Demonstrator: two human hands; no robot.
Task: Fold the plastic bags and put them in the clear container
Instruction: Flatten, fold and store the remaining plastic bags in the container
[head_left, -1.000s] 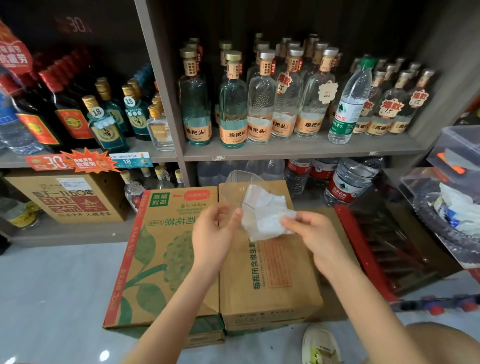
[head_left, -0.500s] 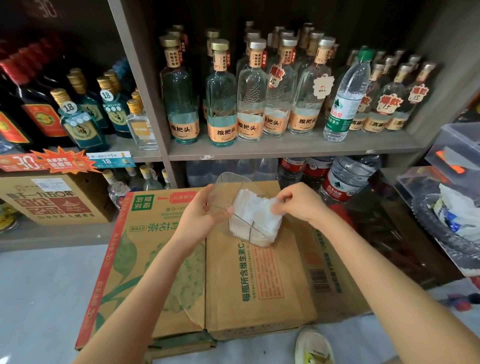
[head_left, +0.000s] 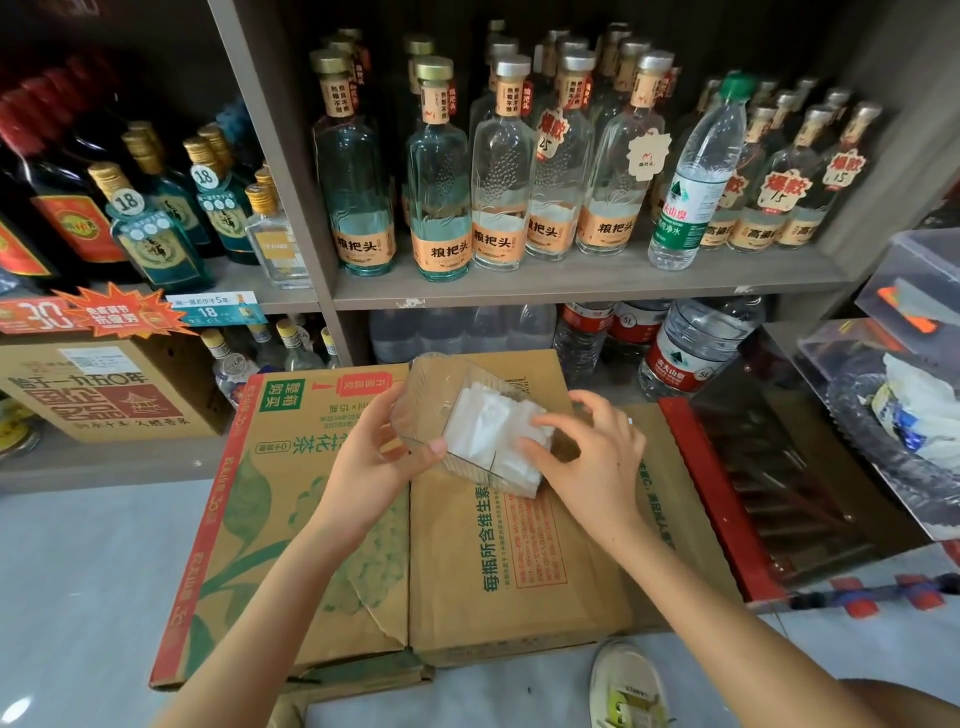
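Our left hand (head_left: 371, 457) holds the clear container (head_left: 423, 392) up, just above two cardboard boxes. The fingers of this hand are curled round the container's left side, and the thumb lies on its near edge. The container is tipped, with its open side facing us and a bit to the right.

The folded white plastic bags (head_left: 488, 426) sit inside the container, packed on its right side. Our right hand (head_left: 592, 457) is spread, its fingers apart and mostly straight. The fingertips press on the bags at the container's open side.

Under our hands, the green tea box (head_left: 280, 519) lies on the left and the brown box (head_left: 519, 571) on the right, side by side on the floor (head_left: 78, 597). Behind them, the shelf (head_left: 571, 283) holds rows of glass bottles and one water bottle (head_left: 693, 182) with a green cap. A white shoe (head_left: 626, 686) shows near the bottom edge.
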